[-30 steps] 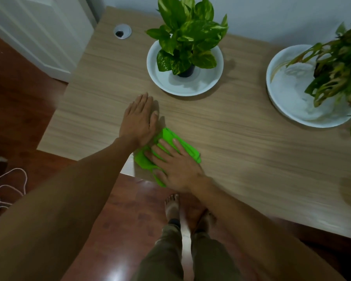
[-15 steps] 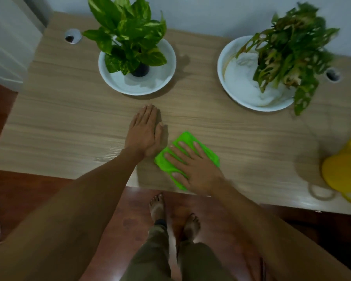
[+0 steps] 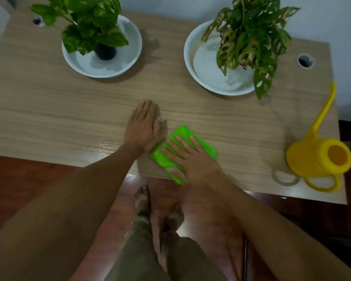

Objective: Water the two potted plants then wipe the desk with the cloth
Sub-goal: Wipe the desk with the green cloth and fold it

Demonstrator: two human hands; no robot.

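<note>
A bright green folded cloth [image 3: 203,144] lies on the wooden desk [image 3: 69,122] near its front edge. My right hand [image 3: 187,157] presses flat on the cloth with fingers spread. My left hand [image 3: 143,126] rests flat on the bare desk just left of the cloth, holding nothing. At the back left stands a potted plant [image 3: 85,23] with broad green leaves in a white dish [image 3: 130,57]. At the back right a holed-leaf plant [image 3: 249,35] stands in a larger white dish [image 3: 207,72].
A yellow watering can [image 3: 318,159] with a long spout sits at the desk's right front corner. Two cable holes [image 3: 305,60] mark the back corners. A wet sheen shows on the desk left of my left wrist. My bare feet stand on the red-brown floor below.
My right hand has slid the cloth to the right along the desk's front edge. The view has swung right, bringing the second plant and the watering can into sight.
</note>
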